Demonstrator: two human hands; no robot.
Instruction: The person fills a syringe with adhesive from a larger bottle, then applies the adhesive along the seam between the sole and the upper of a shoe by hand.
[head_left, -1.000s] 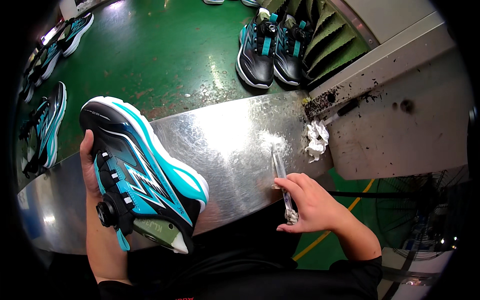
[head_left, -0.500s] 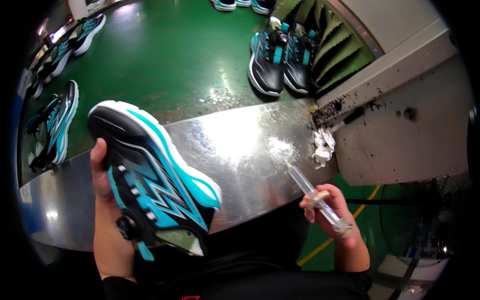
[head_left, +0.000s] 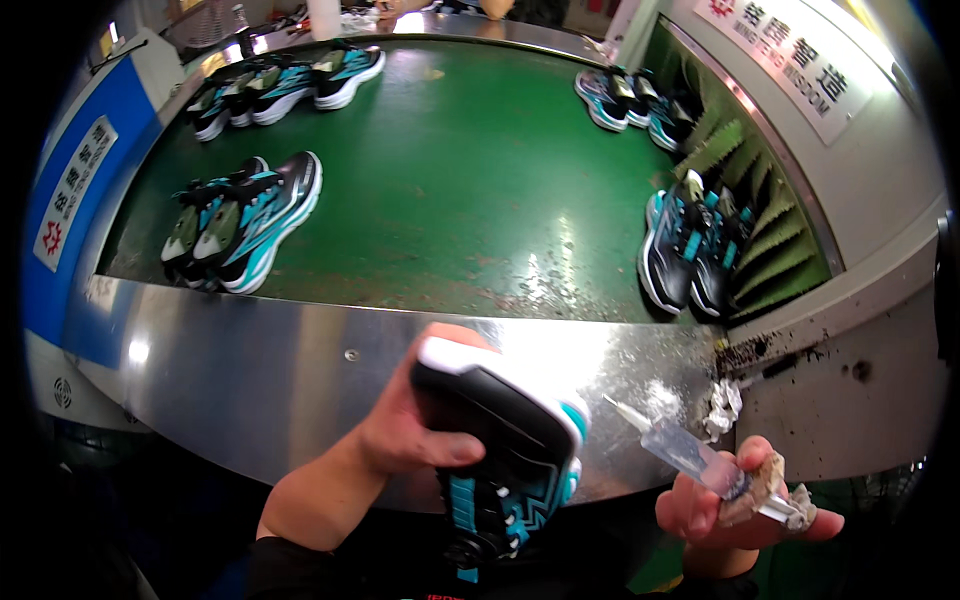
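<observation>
Left hand, low centre of frame: grip closed around a black, white and teal sneaker, held over the near edge of the steel counter with its heel end towards me. Right hand, lower right: fingers pinched on a clear syringe-type applicator, nozzle aimed left at the sneaker but apart from it.

I judge this as the approach to dabbing something on the shoe. The next move calls for bringing nozzle to the exact spot with a steady hand.

I cannot make out the target spot; the sneaker's lower part merges into dark clothing, and the crusted residue at the applicator's rear obscures its plunger.
</observation>
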